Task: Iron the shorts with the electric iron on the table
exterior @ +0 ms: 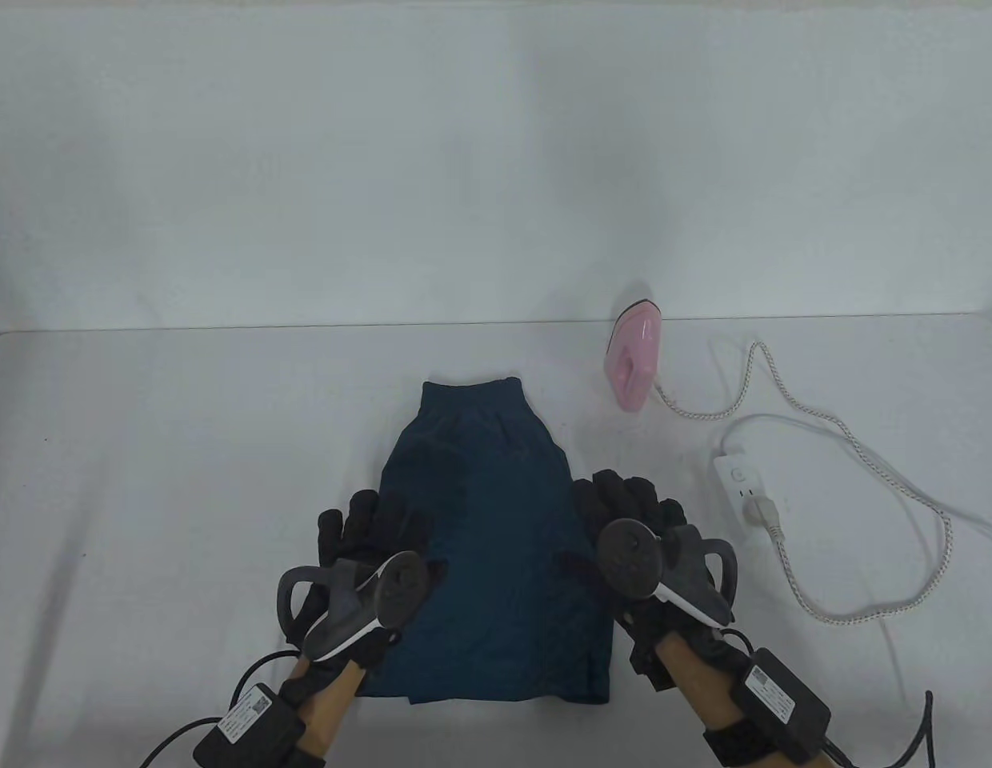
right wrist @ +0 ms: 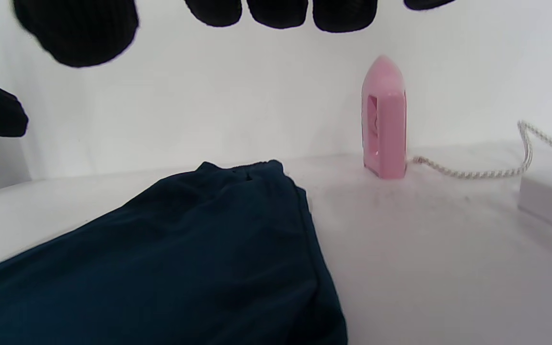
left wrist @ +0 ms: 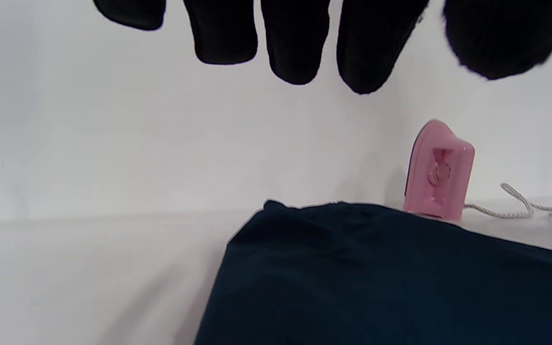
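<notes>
Dark blue shorts (exterior: 492, 544) lie folded flat on the white table, waistband toward the far side; they also show in the left wrist view (left wrist: 391, 278) and the right wrist view (right wrist: 170, 268). A pink electric iron (exterior: 634, 362) stands upright on its heel at the back right, also in the left wrist view (left wrist: 440, 172) and the right wrist view (right wrist: 384, 117). My left hand (exterior: 376, 532) is spread open at the shorts' left edge. My right hand (exterior: 628, 500) is spread open at their right edge. Both hands hold nothing; whether they touch the cloth is unclear.
The iron's braided cord (exterior: 832, 432) loops across the right side of the table to a white power strip (exterior: 744, 488). A white wall (exterior: 496, 160) rises right behind the table's far edge. The cord (right wrist: 472, 172) also shows in the right wrist view.
</notes>
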Action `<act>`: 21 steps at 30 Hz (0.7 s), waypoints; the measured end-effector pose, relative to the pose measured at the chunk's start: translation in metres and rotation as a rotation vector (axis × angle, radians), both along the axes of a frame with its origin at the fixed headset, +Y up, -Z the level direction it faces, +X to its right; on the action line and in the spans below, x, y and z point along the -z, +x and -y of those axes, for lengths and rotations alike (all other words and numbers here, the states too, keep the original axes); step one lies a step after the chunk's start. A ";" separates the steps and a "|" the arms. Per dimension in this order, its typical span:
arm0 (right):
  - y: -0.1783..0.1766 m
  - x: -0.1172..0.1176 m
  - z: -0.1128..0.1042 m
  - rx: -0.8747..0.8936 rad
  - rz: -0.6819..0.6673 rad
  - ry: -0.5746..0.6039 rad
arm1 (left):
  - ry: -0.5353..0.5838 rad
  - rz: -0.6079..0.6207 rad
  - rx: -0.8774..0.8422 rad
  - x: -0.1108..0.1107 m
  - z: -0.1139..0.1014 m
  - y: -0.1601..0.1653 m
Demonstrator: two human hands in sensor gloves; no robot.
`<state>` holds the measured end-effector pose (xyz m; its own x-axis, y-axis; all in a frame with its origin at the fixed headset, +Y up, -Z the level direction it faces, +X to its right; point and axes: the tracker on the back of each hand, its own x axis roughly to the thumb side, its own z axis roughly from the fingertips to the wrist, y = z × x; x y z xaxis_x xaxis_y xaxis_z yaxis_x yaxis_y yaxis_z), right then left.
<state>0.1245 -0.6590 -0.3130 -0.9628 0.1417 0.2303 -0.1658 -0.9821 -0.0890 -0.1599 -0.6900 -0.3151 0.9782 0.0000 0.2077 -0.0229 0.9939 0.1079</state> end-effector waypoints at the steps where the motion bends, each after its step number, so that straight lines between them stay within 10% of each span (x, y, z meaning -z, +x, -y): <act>1: -0.002 -0.002 0.002 -0.031 -0.005 0.025 | -0.023 0.003 -0.005 0.003 0.004 -0.001; 21: 0.002 -0.001 0.002 -0.127 0.067 0.092 | -0.204 -0.285 -0.116 0.168 -0.005 0.012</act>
<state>0.1268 -0.6607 -0.3116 -0.9851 -0.0010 0.1717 -0.0315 -0.9820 -0.1864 -0.1479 -0.6849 -0.4829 0.9878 0.1277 -0.0893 -0.1344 0.9881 -0.0743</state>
